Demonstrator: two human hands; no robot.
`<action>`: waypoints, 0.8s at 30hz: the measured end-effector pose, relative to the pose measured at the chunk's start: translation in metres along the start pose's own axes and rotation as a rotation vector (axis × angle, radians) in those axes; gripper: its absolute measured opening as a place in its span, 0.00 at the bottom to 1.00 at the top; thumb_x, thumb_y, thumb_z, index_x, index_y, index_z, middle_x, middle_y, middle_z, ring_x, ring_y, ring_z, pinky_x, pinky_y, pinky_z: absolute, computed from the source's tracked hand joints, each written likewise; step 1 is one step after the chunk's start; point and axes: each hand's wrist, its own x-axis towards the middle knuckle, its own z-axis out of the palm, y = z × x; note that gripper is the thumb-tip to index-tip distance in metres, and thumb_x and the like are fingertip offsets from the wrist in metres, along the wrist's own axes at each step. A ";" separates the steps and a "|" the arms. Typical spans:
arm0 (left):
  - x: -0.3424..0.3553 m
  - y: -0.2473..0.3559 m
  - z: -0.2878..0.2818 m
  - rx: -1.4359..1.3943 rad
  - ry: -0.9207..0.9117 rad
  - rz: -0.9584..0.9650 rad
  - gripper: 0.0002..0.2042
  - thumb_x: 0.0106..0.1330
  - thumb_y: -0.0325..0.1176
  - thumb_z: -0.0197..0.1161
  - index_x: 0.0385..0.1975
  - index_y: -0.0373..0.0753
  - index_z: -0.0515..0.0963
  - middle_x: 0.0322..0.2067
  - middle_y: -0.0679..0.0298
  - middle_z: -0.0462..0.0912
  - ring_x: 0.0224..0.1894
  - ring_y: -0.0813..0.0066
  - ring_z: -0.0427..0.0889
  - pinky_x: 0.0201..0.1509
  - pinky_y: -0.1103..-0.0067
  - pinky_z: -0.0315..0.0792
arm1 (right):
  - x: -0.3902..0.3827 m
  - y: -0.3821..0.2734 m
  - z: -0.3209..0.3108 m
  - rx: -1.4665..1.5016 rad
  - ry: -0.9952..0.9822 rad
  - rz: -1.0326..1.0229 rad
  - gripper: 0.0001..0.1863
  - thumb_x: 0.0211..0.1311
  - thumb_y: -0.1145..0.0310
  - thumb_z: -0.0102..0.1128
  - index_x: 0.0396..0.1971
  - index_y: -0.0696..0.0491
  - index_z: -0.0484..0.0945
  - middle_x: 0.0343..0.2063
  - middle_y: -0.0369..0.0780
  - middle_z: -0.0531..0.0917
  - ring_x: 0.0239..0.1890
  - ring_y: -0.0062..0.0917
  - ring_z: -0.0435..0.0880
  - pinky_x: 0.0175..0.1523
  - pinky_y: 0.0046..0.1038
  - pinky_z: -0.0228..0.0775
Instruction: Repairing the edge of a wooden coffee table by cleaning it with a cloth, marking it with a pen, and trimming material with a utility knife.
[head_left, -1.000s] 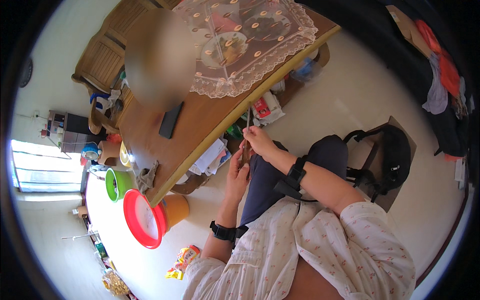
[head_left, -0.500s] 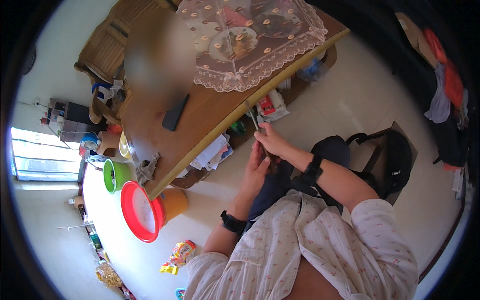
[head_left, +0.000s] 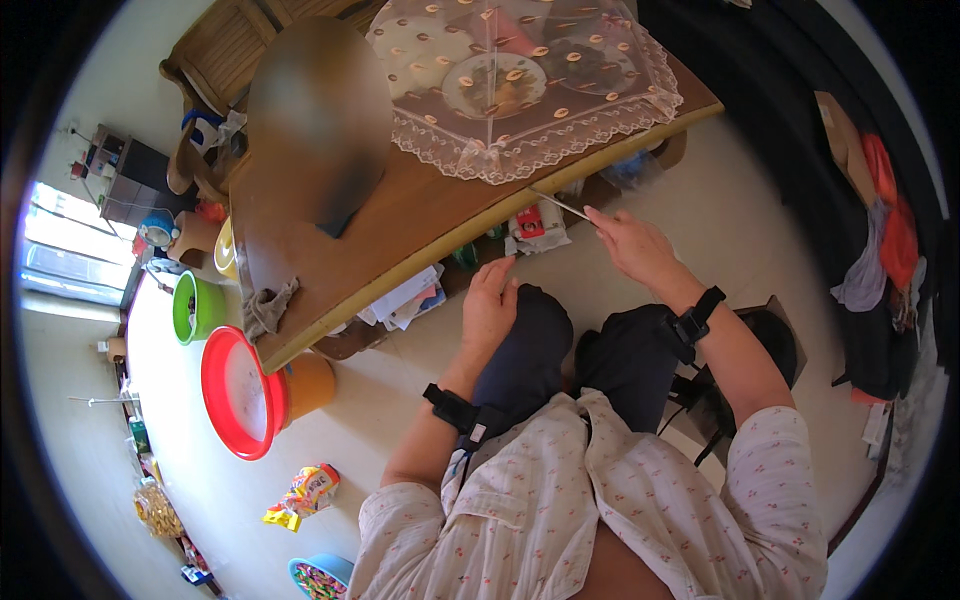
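Observation:
My right hand [head_left: 640,248] is closed around one end of a slim, greyish, rod-like tool [head_left: 560,204]. The tool points up and left, its far tip by the front edge of the wooden table [head_left: 400,265]; whether the tip touches is unclear. My left hand [head_left: 489,308] hangs above my left knee, below the table edge, fingers loosely bent and apart, with nothing visible in it. The two hands are well separated. A lace food cover [head_left: 450,150] spreads over plates on the tabletop.
Papers [head_left: 405,300] and packages lie on the shelf under the table. A grey cloth [head_left: 268,308] rests on its left corner. On the left floor stand a red basin [head_left: 212,390], a green bucket [head_left: 206,308], a snack bag [head_left: 305,493] and a blue bowl [head_left: 315,578].
My hands were together around the tool; now they have parted. The right hand moved right and up with the tool, while the left drew away to the left. The view shifted too.

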 end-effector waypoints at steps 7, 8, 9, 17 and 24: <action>0.035 0.011 0.035 -0.410 0.082 -0.171 0.15 0.64 0.32 0.51 0.50 0.38 0.69 0.43 0.61 0.76 0.42 0.69 0.76 0.44 0.76 0.70 | 0.004 -0.023 0.020 -0.439 0.017 -0.174 0.26 0.52 0.71 0.49 0.55 0.47 0.65 0.32 0.41 0.72 0.35 0.36 0.74 0.33 0.35 0.70; 0.044 0.009 0.038 -0.709 0.069 -0.444 0.14 0.66 0.34 0.50 0.49 0.38 0.70 0.43 0.63 0.76 0.42 0.72 0.76 0.43 0.77 0.70 | 0.003 -0.030 0.025 -0.432 0.037 -0.210 0.27 0.51 0.71 0.50 0.55 0.48 0.65 0.33 0.40 0.72 0.35 0.35 0.74 0.33 0.35 0.70; 0.052 0.007 0.041 -0.714 0.070 -0.446 0.14 0.66 0.34 0.50 0.49 0.38 0.70 0.43 0.63 0.76 0.42 0.72 0.76 0.43 0.77 0.70 | 0.003 -0.036 0.025 -0.436 0.033 -0.211 0.27 0.51 0.71 0.50 0.55 0.48 0.65 0.33 0.40 0.72 0.35 0.35 0.74 0.33 0.35 0.70; 0.093 -0.005 0.067 -1.445 0.028 -0.660 0.12 0.68 0.40 0.47 0.39 0.39 0.72 0.36 0.65 0.79 0.40 0.74 0.78 0.41 0.82 0.72 | 0.013 -0.026 -0.007 -0.334 -0.122 -0.132 0.27 0.56 0.68 0.51 0.58 0.43 0.62 0.31 0.43 0.73 0.34 0.37 0.76 0.36 0.35 0.70; 0.109 0.015 0.075 -1.494 0.019 -0.628 0.13 0.68 0.42 0.47 0.42 0.40 0.71 0.41 0.65 0.78 0.41 0.76 0.78 0.41 0.83 0.72 | 0.040 0.017 -0.050 -0.276 -0.073 -0.286 0.19 0.58 0.63 0.52 0.51 0.44 0.71 0.25 0.43 0.73 0.29 0.37 0.76 0.32 0.35 0.69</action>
